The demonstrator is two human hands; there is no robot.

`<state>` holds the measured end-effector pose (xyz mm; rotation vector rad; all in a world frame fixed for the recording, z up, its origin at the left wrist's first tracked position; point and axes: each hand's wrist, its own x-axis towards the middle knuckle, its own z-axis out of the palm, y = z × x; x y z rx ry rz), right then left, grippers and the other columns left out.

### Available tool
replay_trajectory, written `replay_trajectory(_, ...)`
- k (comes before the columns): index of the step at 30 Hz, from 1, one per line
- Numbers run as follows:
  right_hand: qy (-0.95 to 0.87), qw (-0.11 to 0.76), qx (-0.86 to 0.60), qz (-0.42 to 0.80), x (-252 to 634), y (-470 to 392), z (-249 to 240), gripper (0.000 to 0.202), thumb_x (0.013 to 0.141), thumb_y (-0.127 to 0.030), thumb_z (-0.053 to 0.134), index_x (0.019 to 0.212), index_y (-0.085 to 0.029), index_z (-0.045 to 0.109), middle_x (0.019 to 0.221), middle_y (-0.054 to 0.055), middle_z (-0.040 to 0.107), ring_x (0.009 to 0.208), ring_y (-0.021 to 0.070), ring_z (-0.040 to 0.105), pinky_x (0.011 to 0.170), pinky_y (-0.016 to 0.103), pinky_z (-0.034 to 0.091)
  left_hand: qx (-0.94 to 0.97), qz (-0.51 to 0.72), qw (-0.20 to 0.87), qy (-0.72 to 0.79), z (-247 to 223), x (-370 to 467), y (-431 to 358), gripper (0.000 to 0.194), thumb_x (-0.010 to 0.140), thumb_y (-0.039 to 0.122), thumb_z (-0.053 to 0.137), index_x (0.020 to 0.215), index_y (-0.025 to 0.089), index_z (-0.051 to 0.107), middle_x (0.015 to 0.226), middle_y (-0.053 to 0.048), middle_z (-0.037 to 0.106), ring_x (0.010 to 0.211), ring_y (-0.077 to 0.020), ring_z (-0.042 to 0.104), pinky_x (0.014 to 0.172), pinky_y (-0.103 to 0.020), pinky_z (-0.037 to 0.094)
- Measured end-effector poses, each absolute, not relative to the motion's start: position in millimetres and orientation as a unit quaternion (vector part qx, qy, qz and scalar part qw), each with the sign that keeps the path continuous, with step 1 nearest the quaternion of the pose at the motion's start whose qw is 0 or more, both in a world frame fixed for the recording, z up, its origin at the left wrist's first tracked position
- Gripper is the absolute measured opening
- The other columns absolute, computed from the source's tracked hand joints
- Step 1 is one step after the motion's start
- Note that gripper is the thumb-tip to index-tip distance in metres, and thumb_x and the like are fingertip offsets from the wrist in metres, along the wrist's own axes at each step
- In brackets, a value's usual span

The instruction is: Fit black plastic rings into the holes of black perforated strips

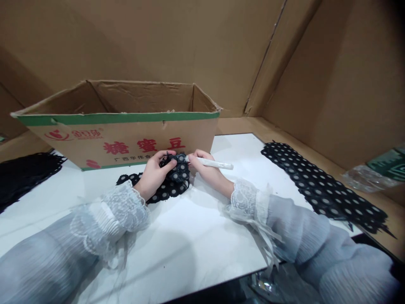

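Near the middle of the white board, my left hand (155,174) grips a bunched part of a black dotted fabric piece (181,172), thumb on top. The rest of that fabric spreads on the board beneath and to the left of the hand. My right hand (209,172) is closed around a white pen-like tool (218,164). Its tip end meets the right edge of the bunched fabric, where my fingers hide it, and its blunt end points right.
An open cardboard box (152,131) stands just behind my hands. Black dotted strips (319,185) lie along the board's right side. A dark fabric pile (27,175) is at the left. Cardboard walls rise behind, and a clear plastic bag (368,178) sits at far right.
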<state>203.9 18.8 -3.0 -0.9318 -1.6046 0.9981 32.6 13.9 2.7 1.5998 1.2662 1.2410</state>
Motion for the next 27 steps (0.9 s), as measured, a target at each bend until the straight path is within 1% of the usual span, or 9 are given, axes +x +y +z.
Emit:
replay_trajectory(2, -0.637, 0.498, -0.388, 0.442, 202.7, 17.4, -2.1, 0.033, 0.081, -0.045, 0.05, 0.064, -0.02, 0.039, 0.059, -0.004, 0.044, 0.056, 0.01, 0.043, 0.054, 0.024, 0.037, 0.625, 0.473, 0.393, 0.482, 3.0, 32.4, 13.5, 0.035, 0.074, 0.037, 0.061, 0.103, 0.017, 0.061, 0.105, -0.006, 0.064, 0.1, -0.0218, 0.056, 0.09, -0.033, 0.041)
replay_trajectory(5, -0.6, 0.507, -0.375, 0.492, 200.6, 15.4, -0.9, 0.034, 0.079, -0.046, 0.054, 0.064, -0.02, 0.037, 0.058, -0.005, 0.041, 0.053, 0.0082, 0.041, 0.055, 0.023, 0.04, 0.621, 0.474, 0.398, 0.481, 2.4, 31.9, 13.6, 0.034, 0.074, 0.038, 0.061, 0.099, 0.016, 0.062, 0.103, -0.006, 0.065, 0.098, -0.0221, 0.057, 0.089, -0.033, 0.042)
replay_trajectory(9, -0.575, 0.516, -0.349, 0.53, 198.8, 14.2, -0.2, 0.034, 0.077, -0.046, 0.058, 0.065, -0.02, 0.038, 0.063, -0.004, 0.044, 0.058, 0.008, 0.045, 0.063, 0.025, 0.046, 0.615, 0.484, 0.386, 0.488, -0.6, 31.0, 15.6, 0.03, 0.072, 0.037, 0.062, 0.093, 0.017, 0.059, 0.098, -0.004, 0.064, 0.096, -0.0215, 0.056, 0.089, -0.033, 0.041)
replay_trajectory(12, -0.576, 0.517, -0.337, 0.536, 199.5, 14.1, -0.2, 0.034, 0.078, -0.045, 0.056, 0.065, -0.02, 0.038, 0.067, -0.003, 0.047, 0.062, 0.0089, 0.048, 0.068, 0.027, 0.048, 0.616, 0.488, 0.387, 0.483, -2.2, 30.5, 16.8, 0.027, 0.073, 0.037, 0.06, 0.092, 0.018, 0.058, 0.095, -0.003, 0.063, 0.094, -0.0207, 0.056, 0.088, -0.033, 0.041)
replay_trajectory(16, -0.638, 0.501, -0.348, 0.47, 202.5, 14.1, -1.5, 0.031, 0.082, -0.043, 0.052, 0.066, -0.02, 0.04, 0.071, -0.002, 0.051, 0.064, 0.0101, 0.049, 0.067, 0.027, 0.045, 0.634, 0.481, 0.369, 0.479, -0.3, 31.0, 15.8, 0.023, 0.076, 0.039, 0.057, 0.088, 0.019, 0.059, 0.094, -0.002, 0.064, 0.095, -0.0205, 0.056, 0.089, -0.031, 0.04)
replay_trajectory(19, -0.687, 0.496, -0.345, 0.403, 204.4, 13.9, -2.9, 0.029, 0.084, -0.042, 0.049, 0.068, -0.02, 0.04, 0.076, 0.0, 0.054, 0.068, 0.0116, 0.048, 0.065, 0.027, 0.041, 0.653, 0.465, 0.352, 0.484, 2.3, 31.4, 13.6, 0.027, 0.077, 0.042, 0.057, 0.087, 0.018, 0.061, 0.095, -0.003, 0.065, 0.094, -0.0207, 0.057, 0.09, -0.03, 0.04)
replay_trajectory(23, -0.731, 0.477, -0.348, 0.342, 204.8, 13.3, -2.5, 0.024, 0.086, -0.039, 0.044, 0.073, -0.02, 0.041, 0.077, 0.001, 0.054, 0.07, 0.0126, 0.048, 0.065, 0.027, 0.04, 0.666, 0.454, 0.327, 0.494, 3.7, 31.3, 11.6, 0.033, 0.073, 0.045, 0.062, 0.091, 0.017, 0.061, 0.096, -0.004, 0.066, 0.093, -0.021, 0.058, 0.088, -0.03, 0.041)
replay_trajectory(27, -0.776, 0.445, -0.346, 0.283, 206.0, 15.3, -2.2, 0.023, 0.089, -0.038, 0.04, 0.075, -0.02, 0.042, 0.074, 0.0, 0.05, 0.066, 0.0117, 0.045, 0.062, 0.025, 0.038, 0.651, 0.45, 0.322, 0.52, 3.4, 31.3, 11.1, 0.035, 0.07, 0.043, 0.065, 0.091, 0.016, 0.062, 0.097, -0.005, 0.067, 0.094, -0.0222, 0.058, 0.088, -0.031, 0.042)
